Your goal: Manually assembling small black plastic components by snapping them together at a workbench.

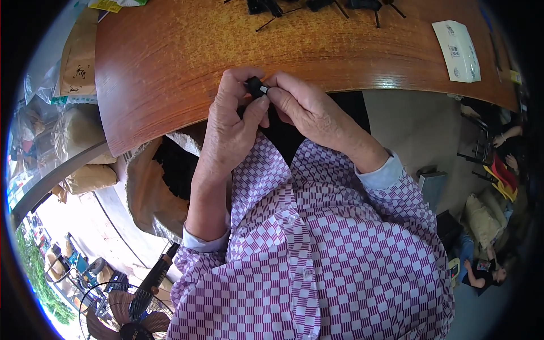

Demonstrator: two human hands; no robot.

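Note:
A small black part with a pale grey end is held between my two hands, just above the near edge of the table. The thumb and forefinger of my left hand pinch its dark body. My right hand has its thumb and fingertips closed at the pale end. The fingers hide much of the part, and its exact kind cannot be made out. Several black pieces with thin wires or stems lie at the far side of the wooden table.
A white printed packet lies at the table's right. Below the table on the left, an open sack holds dark material. An electric fan stands lower left, near stuffed bags. Other people are at the far right.

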